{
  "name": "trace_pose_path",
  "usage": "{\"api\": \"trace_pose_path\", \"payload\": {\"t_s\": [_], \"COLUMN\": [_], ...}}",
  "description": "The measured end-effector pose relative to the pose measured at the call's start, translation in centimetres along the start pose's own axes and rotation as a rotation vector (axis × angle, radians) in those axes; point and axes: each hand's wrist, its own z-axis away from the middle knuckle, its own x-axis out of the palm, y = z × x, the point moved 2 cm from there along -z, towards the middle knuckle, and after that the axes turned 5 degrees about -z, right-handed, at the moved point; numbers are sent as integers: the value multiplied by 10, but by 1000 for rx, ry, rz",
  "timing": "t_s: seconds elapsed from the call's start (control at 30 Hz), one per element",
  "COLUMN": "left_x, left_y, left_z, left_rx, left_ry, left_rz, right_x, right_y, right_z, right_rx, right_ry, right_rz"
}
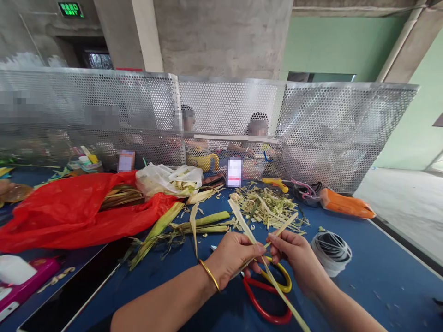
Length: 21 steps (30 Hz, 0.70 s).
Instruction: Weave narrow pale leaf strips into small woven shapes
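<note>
My left hand (232, 256), with a gold bangle at the wrist, pinches pale palm-leaf strips (242, 221) just above the blue table (374, 281). My right hand (294, 254) is closed on the same crossed strips from the right; one strip runs up toward the scrap pile, another runs down past my wrist. Directly under both hands lie scissors with a red handle (263, 302) and scissors with a yellow handle (282, 279).
A heap of leaf scraps (266, 207) lies beyond my hands, green leaf stalks (194, 223) to the left, a red plastic bag (69, 214) farther left. A roll of white cord (330, 251) sits at the right. A perforated metal screen (311, 133) with people behind it bounds the far side.
</note>
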Motion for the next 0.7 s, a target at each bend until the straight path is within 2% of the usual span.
{"api": "trace_pose_path", "payload": {"t_s": [0.07, 0.1, 0.2, 0.27, 0.33, 0.4, 0.5, 0.57, 0.7], "left_x": [-1, -1, -1, 0, 4, 8, 12, 12, 4], "left_y": [0, -1, 0, -1, -2, -6, -12, -12, -5], "left_z": [-1, -2, -2, -1, 2, 5, 9, 8, 2], "left_rx": [-8, -12, -9, 5, 13, 34, 91, 88, -22], "left_ry": [7, 11, 28, 22, -12, -58, -84, -70, 17], "left_rz": [3, -4, -63, -148, -282, -443, -583, -566, -264], "right_x": [-5, -8, -17, -16, -10, -3, 7, 10, 8], "right_y": [1, -1, -16, -24, -25, -19, -8, -7, -18], "right_z": [-2, -1, 5, 12, 14, 14, 13, 16, 30], "right_rx": [-6, -57, -378, -553, -589, -522, -407, -446, -730], "right_ry": [21, 61, 261, 258, 128, 13, -68, -51, 115], "right_rz": [139, 271, 706, 834, 841, 795, 653, 575, 626]}}
